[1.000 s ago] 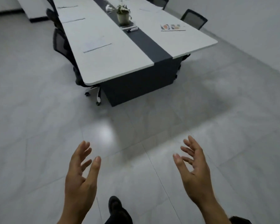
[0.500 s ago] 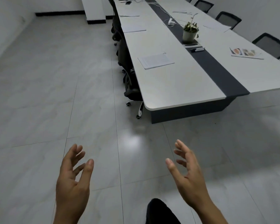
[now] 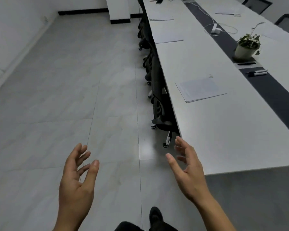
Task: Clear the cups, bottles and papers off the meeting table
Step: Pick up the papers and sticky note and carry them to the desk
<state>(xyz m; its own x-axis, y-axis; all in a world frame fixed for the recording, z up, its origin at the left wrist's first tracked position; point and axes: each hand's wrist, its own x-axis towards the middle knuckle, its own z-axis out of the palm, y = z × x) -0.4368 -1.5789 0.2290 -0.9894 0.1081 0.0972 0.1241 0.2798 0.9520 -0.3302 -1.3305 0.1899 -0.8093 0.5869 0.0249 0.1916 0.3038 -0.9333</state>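
Hovering low in the head view, the left hand (image 3: 75,182) and right hand (image 3: 188,170) are held palms inward. The fingers (image 3: 80,153) are spread wide and loosely bent, with nothing gripped. The left hand is seen over the grey tiled floor (image 3: 57,97). The right hand is seen in front of the near left corner of the long white desk (image 3: 223,130); contact cannot be told.

A dark strip (image 3: 274,90) is run down the desk's middle. The nearest sheet (image 3: 200,89) of paper is laid flat on the left half, close to the left edge and well apart from both hands. A second sheet (image 3: 168,37) and a third sheet (image 3: 160,17) are laid further up the same side, and a fourth sheet (image 3: 227,13) across the strip.

A potted plant (image 3: 246,47) is set on the strip, with two markers (image 3: 257,72) near it on the camera side. A white charger (image 3: 215,28) with looped cable is seen further up. Black wheeled chairs (image 3: 157,97) are tucked under the left edge. A white column (image 3: 118,9) with a black base and a white wall (image 3: 15,30) with black skirting are seen at the far end. A dark shoe (image 3: 155,215) is seen at the bottom edge.
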